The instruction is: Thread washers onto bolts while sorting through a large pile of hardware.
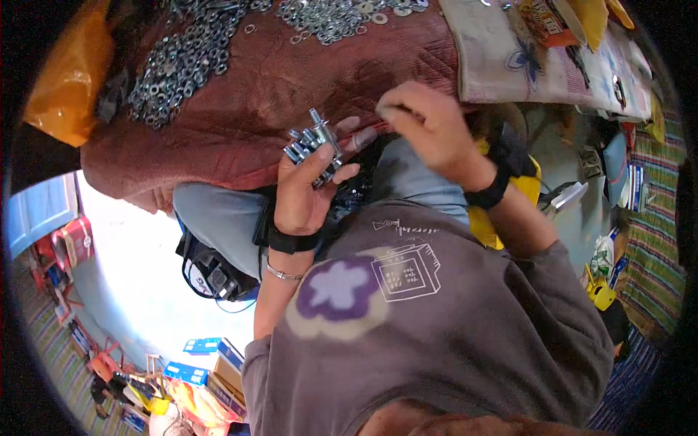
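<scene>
My left hand (305, 192) grips a bundle of several metal bolts (314, 145), their heads pointing up and away from me. My right hand (429, 127) hovers just to the right of them, fingers pinched together at the edge of the dark red quilted cloth (276, 87); whether anything small sits between the fingertips I cannot tell. Both wrists carry black bands, and the left also wears a thin metal bracelet. On the cloth lie heaps of metal washers and nuts (182, 65), with a second heap (327, 18) near the top.
An orange plastic bag (69, 73) lies at the upper left. A pale floral cloth (531, 62) with a small printed box covers the upper right. A yellow bag (527, 185) sits by my right forearm. Boxes and clutter stand on the floor below left.
</scene>
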{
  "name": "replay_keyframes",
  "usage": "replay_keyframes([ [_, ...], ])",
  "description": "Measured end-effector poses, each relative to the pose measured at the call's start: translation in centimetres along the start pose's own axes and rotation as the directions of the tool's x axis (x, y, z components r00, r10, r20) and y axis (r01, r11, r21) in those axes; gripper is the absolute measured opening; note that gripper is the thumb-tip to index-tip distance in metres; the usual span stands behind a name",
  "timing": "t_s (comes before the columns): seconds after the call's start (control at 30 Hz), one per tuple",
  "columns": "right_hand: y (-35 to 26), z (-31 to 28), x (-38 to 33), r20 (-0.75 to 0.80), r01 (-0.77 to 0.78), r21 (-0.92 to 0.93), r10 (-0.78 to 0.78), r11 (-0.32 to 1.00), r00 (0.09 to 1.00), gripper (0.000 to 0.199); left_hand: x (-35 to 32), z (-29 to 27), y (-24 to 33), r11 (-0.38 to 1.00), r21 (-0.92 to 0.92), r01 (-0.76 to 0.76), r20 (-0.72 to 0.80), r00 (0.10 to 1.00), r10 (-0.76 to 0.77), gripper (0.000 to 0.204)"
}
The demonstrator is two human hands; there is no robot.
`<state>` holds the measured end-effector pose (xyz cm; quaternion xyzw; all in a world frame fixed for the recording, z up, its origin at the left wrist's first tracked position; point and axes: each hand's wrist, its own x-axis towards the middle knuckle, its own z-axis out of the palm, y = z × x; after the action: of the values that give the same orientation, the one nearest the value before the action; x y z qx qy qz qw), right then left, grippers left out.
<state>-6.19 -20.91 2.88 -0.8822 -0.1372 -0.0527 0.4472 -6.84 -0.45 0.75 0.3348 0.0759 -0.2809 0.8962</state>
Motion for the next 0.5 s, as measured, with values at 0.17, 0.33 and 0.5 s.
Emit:
replay_keyframes([
  [0.17,-0.3,1.2,0.8,0.148,-0.143,0.205,0.114,0.968,0.982,0.017,-0.9,0.0,0.2,0.999,0.031,0.015,0.037,0.999,-0.016,0.035],
  [0.33,0.6,0.2,1.9,0.587,-0.264,0.225,0.086,0.938,0.805,0.020,-1.0,-0.3,-0.3,0.999,0.046,0.021,0.073,0.997,-0.024,0.035],
  [0.5,0.2,0.3,1.5,0.731,-0.461,0.230,0.161,0.857,0.663,0.018,-1.3,-1.5,-1.0,0.995,0.055,0.078,0.073,0.994,-0.082,0.027],
])
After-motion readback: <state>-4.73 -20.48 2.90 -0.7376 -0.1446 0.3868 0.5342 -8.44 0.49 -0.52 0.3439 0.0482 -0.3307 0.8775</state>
